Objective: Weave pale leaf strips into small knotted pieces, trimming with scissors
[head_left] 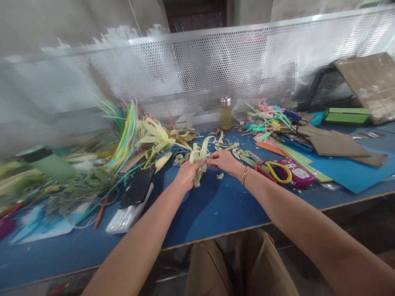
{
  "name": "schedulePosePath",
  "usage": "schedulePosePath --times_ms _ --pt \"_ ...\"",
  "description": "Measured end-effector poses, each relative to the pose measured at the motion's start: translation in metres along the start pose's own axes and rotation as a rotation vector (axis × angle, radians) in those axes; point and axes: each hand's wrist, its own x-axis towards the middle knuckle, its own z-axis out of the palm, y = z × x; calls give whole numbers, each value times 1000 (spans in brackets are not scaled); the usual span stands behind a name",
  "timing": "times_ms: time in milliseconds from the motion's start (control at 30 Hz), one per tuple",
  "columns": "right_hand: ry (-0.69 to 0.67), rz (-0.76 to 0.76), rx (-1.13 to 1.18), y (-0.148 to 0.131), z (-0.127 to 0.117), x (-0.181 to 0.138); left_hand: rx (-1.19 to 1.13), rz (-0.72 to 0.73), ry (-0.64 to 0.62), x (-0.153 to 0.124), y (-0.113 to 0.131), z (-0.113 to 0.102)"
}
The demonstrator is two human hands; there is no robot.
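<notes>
Both the left hand [186, 176] and the right hand [226, 161] meet over the middle of the blue desk [222, 211]. Left: closed round pale green, husk-like strips [194, 155]. Right: fingertips in a narrow pinch at their right edge. I judge the step in hand to be close finger work on the strips; it calls for a steady left hold and light pressure. Material appears thin, ribbon-flat, curling above the grip, drooping below. Scissors [268, 166] with a yellow handle loop lie to the right, untouched.
</notes>
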Motion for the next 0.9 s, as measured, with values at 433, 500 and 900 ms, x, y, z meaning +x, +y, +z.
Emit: schedulePosePath --times_ms 433,500,900 --pt "5 -3 -18 -2 1 -2 33 37 6 -1 -5 1" --pt "19 -14 -39 -1 1 -2 38 38 -5 -1 -3 2" --pt "52 -34 -152 0 3 -2 49 44 12 2 -7 1"
